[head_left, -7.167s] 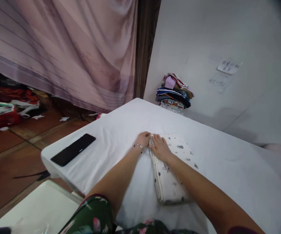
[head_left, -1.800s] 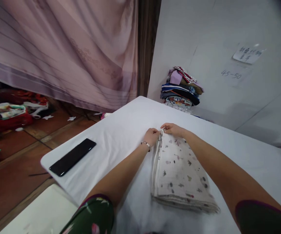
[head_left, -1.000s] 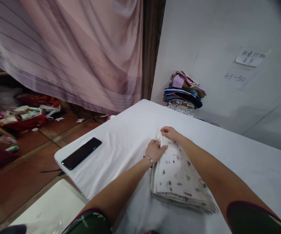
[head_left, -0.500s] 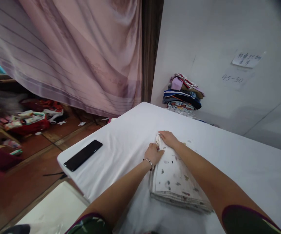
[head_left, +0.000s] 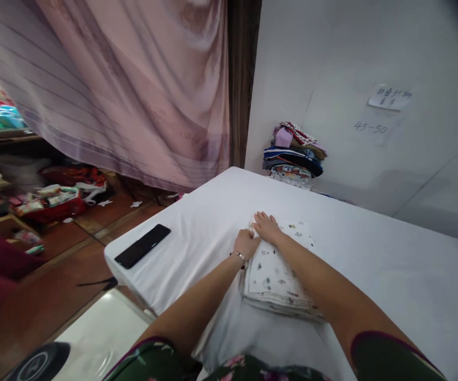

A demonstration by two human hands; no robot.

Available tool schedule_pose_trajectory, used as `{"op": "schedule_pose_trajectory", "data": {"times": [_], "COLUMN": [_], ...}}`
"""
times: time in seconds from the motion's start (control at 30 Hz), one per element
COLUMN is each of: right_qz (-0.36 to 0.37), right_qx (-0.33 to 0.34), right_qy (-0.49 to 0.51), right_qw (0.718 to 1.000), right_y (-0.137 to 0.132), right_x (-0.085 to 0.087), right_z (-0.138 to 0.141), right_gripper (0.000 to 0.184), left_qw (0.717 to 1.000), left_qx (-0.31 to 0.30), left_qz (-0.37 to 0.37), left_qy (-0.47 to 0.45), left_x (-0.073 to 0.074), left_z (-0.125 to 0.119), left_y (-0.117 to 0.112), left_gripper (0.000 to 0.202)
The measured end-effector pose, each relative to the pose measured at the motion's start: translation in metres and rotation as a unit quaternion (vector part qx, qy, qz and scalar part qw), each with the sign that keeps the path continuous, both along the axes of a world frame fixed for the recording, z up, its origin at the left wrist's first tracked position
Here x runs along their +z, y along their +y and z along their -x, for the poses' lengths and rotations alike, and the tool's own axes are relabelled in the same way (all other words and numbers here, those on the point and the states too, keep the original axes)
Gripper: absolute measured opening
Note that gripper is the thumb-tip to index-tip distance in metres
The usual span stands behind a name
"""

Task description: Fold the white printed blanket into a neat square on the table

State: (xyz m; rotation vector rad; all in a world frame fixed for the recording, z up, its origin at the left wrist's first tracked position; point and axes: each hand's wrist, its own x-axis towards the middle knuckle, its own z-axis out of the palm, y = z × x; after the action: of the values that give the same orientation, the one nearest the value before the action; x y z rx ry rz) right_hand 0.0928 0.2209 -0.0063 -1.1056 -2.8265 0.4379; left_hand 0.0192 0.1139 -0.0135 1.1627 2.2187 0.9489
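Note:
A folded white cloth (head_left: pixel 270 275) with a small grey, brown and green print lies on the white-covered table, its layers showing along the near edge. My left hand (head_left: pixel 247 243), with a bracelet at the wrist, is closed at the cloth's far left edge, fingers curled under and thumb on top. Just right of it, my right hand (head_left: pixel 267 227) lies flat on the cloth's far end with its fingers a little apart. My right forearm covers part of the cloth's right side.
A black phone-like slab (head_left: pixel 142 246) lies near the table's left edge. Stacked folded clothes (head_left: pixel 294 153) stand by the wall at the back. A pink curtain (head_left: pixel 153 95) hangs behind. A white stool-like surface (head_left: pixel 105 325) is at lower left, and a red box (head_left: pixel 52 211) of items sits on the floor.
My right hand has flattened out, moving slightly left on the cloth, and more of the cloth shows to its right. My left hand keeps its place at the edge. The view has shifted slightly.

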Motion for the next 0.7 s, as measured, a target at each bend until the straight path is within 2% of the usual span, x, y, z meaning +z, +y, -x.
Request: {"op": "schedule_pose_trajectory", "data": {"times": [0.17, 0.3, 0.4, 0.47, 0.53, 0.6, 0.7], "right_qz": [-0.022, -0.053, -0.028, -0.009, -0.012, -0.028, -0.065], "right_qx": [0.008, 0.009, 0.008, 0.01, 0.011, 0.007, -0.011], "right_qy": [0.027, 0.039, 0.028, 0.026, 0.038, 0.049, 0.034], "right_qw": [0.999, 0.998, 0.999, 1.0, 0.999, 0.998, 0.997], "right_y": [-0.011, -0.036, -0.043, -0.044, -0.044, -0.045, -0.048], "right_x": [0.018, 0.009, -0.003, -0.004, 0.002, 0.009, 0.014], "right_z": [-0.024, -0.044, -0.048, -0.049, -0.052, -0.058, -0.071], "right_gripper": [0.052, 0.053, 0.052, 0.052, 0.053, 0.053, 0.054], "left_qw": [1.0, 0.999, 1.0, 0.999, 0.998, 0.989, 0.954], "left_qx": [-0.016, -0.018, -0.017, -0.017, -0.024, -0.052, -0.151], "left_qz": [-0.023, -0.017, -0.006, 0.002, -0.022, -0.075, -0.129], "left_qy": [0.01, 0.021, 0.024, 0.027, 0.055, 0.116, 0.224], "left_x": [-0.003, -0.005, -0.006, -0.004, 0.002, 0.012, 0.025], "left_z": [0.003, 0.003, 0.003, 0.005, 0.004, -0.002, -0.015], "left_y": [-0.003, -0.001, -0.001, -0.002, -0.003, -0.004, -0.005], "left_gripper": [0.011, 0.01, 0.013, 0.019, 0.029, 0.037, 0.041]}}
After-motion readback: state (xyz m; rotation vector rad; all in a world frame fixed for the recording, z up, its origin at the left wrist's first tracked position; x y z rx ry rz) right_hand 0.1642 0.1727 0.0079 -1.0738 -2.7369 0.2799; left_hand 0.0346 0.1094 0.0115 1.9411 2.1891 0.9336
